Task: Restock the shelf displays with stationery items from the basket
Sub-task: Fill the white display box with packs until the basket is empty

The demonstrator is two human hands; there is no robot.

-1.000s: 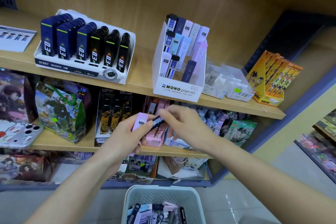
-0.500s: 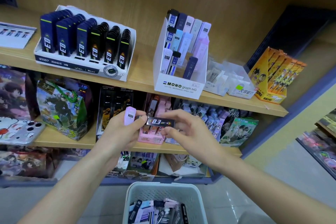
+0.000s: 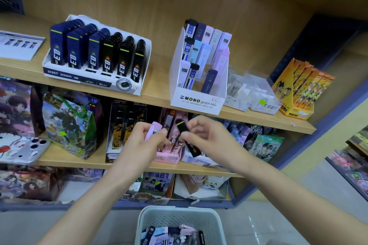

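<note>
My left hand [image 3: 142, 141] grips a pale pink lead case [image 3: 153, 129], held upright in front of the middle shelf. Just to its right, my right hand [image 3: 207, 137] pinches a black lead case with a yellow-green stripe [image 3: 186, 137], tilted with its lower end toward me. The two hands nearly touch. Below them stands the pale grey basket [image 3: 180, 217] holding several more cases. On the top shelf sit the white tray of navy and black E'D cases [image 3: 95, 77] and the white MONO graph display box [image 3: 199, 97] of pastel cases.
Clear plastic boxes [image 3: 251, 93] and an orange comic-print box [image 3: 298, 89] stand right of the MONO box. Illustrated gift bags and boxes [image 3: 69, 125] fill the lower shelves. A blue shelf upright [image 3: 298, 145] runs down the right, with another rack [image 3: 354, 161] beyond.
My right hand has pulled the black case away from my left hand and turned it from lying crosswise to nearly upright. The left hand keeps the pink case in place.
</note>
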